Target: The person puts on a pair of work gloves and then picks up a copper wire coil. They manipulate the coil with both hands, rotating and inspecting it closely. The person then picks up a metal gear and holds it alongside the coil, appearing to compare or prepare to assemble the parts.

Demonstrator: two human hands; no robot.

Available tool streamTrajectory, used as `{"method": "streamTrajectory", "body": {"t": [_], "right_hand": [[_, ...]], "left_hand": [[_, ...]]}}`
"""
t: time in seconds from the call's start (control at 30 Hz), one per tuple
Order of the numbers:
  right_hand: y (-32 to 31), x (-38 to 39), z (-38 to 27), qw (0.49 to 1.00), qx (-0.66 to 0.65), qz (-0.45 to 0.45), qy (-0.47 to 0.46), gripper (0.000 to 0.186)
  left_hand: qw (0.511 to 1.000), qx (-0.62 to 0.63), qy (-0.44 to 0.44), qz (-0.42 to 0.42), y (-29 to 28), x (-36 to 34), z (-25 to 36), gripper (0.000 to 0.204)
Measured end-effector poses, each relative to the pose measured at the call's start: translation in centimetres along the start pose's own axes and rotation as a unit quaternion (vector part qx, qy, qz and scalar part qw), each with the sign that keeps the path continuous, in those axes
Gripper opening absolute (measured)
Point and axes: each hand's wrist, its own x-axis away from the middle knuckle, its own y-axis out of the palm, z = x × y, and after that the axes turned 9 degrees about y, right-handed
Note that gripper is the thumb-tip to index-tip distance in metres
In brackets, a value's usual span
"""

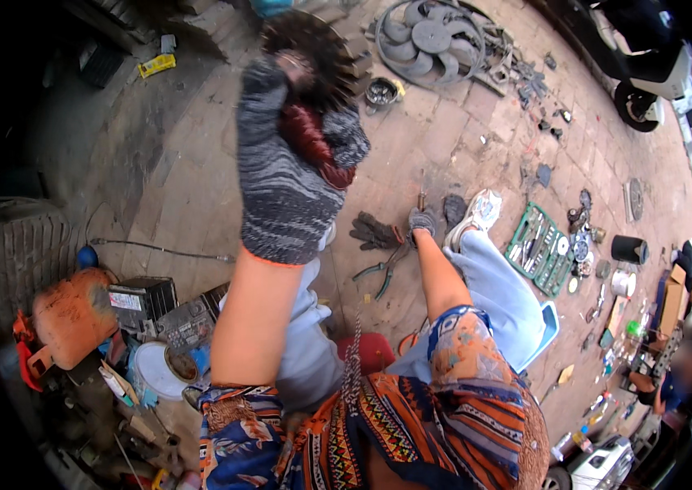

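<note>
My left hand point(297, 163), in a grey knit glove, is raised at the upper middle, closed on a dark toothed rotor part point(313, 57) with a glossy dark-red section between the fingers. My right hand point(422, 222), also gloved, is lower down by my right shoe, closed on a small slim metal tool point(421, 200). Just left of that hand lie a loose dark glove point(370, 231) and green-handled pliers point(382, 273) on the paved floor.
A fan point(427, 41) and metal parts lie ahead. An open green socket set point(538, 241) is at right, near a scooter point(648, 82). A car battery point(140, 302), orange container point(72, 314) and bucket point(158, 367) crowd the left. Another person point(668, 384) is at far right.
</note>
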Motion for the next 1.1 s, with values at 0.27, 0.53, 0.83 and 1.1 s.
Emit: {"method": "streamTrajectory", "body": {"t": [0.27, 0.53, 0.83, 1.1], "right_hand": [[-21.0, 2.8, -11.6, 0.901, -0.344, -0.058, -0.257, 0.027], [-39.5, 19.2, -8.2, 0.775, -0.519, 0.056, -0.357, 0.034], [-40.7, 20.3, -5.2, 0.795, -0.347, 0.148, -0.474, 0.023], [-42.7, 20.9, -5.2, 0.805, -0.259, 0.179, -0.503, 0.025]], "left_hand": [[0.981, -0.046, 0.069, -0.176, 1.5, 1.1, -2.2, 0.040], [0.931, -0.254, 0.133, -0.228, 2.4, 1.9, -0.9, 0.064], [0.925, -0.290, 0.137, -0.203, 2.4, 2.1, -0.4, 0.055], [0.919, -0.310, 0.122, -0.210, 2.2, 2.2, -0.3, 0.057]]}}
